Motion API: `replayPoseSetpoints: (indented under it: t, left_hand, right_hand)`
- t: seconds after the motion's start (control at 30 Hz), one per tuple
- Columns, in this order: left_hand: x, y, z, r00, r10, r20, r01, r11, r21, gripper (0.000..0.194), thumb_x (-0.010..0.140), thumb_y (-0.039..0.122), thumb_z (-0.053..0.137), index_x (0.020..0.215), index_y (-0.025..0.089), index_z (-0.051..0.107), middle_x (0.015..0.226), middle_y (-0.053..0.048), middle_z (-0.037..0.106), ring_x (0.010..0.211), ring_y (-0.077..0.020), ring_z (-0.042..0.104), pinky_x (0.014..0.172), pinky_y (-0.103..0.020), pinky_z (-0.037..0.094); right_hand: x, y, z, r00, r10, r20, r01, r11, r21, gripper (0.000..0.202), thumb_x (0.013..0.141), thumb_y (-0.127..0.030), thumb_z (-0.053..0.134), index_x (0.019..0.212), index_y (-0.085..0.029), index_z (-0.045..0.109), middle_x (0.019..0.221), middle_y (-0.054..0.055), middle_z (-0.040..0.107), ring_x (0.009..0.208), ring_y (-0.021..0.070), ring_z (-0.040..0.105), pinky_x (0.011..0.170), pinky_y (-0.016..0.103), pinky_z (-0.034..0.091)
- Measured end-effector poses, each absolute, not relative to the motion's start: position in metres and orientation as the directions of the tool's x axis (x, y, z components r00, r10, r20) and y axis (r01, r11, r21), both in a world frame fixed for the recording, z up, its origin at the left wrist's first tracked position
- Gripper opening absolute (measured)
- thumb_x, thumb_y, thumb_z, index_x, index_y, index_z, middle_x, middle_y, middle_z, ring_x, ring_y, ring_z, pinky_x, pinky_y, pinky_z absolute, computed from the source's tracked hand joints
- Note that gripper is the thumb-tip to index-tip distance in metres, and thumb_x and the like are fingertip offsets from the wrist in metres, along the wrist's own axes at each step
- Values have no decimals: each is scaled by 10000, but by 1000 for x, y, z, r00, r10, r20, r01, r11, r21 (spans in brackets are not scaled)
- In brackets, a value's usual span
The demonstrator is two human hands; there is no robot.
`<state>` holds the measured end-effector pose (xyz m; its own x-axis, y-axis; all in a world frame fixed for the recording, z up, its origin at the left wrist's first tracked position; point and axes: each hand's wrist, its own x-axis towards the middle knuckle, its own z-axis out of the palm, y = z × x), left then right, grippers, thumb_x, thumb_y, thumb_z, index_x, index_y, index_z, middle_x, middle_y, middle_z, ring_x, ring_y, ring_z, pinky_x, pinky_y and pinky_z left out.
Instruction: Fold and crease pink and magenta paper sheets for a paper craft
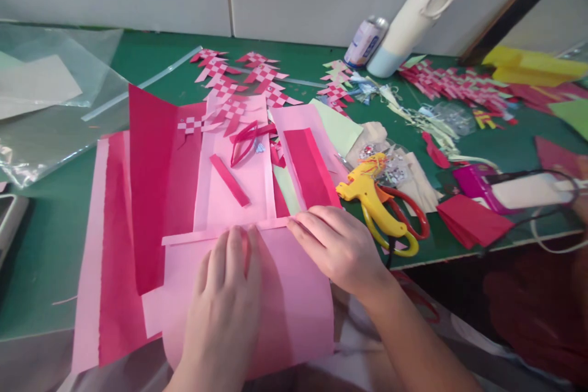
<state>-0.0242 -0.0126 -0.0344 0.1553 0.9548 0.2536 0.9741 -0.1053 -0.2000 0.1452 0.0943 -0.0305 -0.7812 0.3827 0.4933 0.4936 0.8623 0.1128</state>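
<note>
A light pink sheet lies nearest to me, its far edge folded over into a narrow strip. My left hand rests on the sheet, fingers close together, tips on the folded edge. My right hand has its fingers pressed together on the right end of that fold; whether the thumb pinches the paper underneath is hidden. Beyond them lie a dark pink strip, more light pink paper and a loop of dark pink ribbon. Larger dark pink sheets stand partly folded at the left.
Yellow-handled scissors lie right of my hands. Woven pink pieces are spread behind the paper. A can, a white bottle and a purple device are at the right, plastic bags at the left.
</note>
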Motion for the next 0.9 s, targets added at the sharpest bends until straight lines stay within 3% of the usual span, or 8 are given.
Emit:
replayPoseSetpoints:
  t: [0.13, 0.27, 0.43, 0.9]
  left_hand:
    - [-24, -13, -41, 215, 945, 247, 959, -157, -236, 502, 828, 38, 380, 1324, 31, 458, 1214, -202, 605, 1099, -279, 598, 909, -393, 513]
    - [-24, -10, -41, 247, 941, 232, 941, -176, -287, 495, 836, 48, 389, 1325, 30, 463, 1191, -208, 616, 1052, -269, 618, 871, -372, 523]
    - [-22, -7, -37, 239, 937, 255, 948, -168, -271, 520, 839, 67, 436, 1359, 57, 437, 1145, -212, 624, 1008, -289, 632, 803, -378, 537]
    - [-18, -10, -41, 217, 945, 244, 948, -145, -282, 615, 832, 32, 420, 1438, 87, 337, 1177, -207, 597, 1064, -285, 606, 822, -381, 533]
  right_hand:
    - [148, 98, -34, -791, 371, 487, 471, 876, 98, 146, 871, -64, 556, 925, -102, 687, 821, 65, 680, 809, 176, 599, 725, 321, 497]
    - [148, 99, -35, -789, 389, 475, 480, 873, 83, 157, 888, -71, 532, 879, -112, 684, 802, 63, 668, 798, 169, 595, 721, 310, 491]
    - [147, 99, -35, -779, 419, 467, 503, 862, 66, 180, 906, -83, 511, 856, -121, 680, 802, 59, 671, 807, 166, 584, 720, 303, 481]
    - [140, 95, -39, -705, 502, 501, 583, 813, 5, 180, 891, -85, 541, 825, -118, 705, 775, 49, 672, 786, 155, 545, 689, 272, 458]
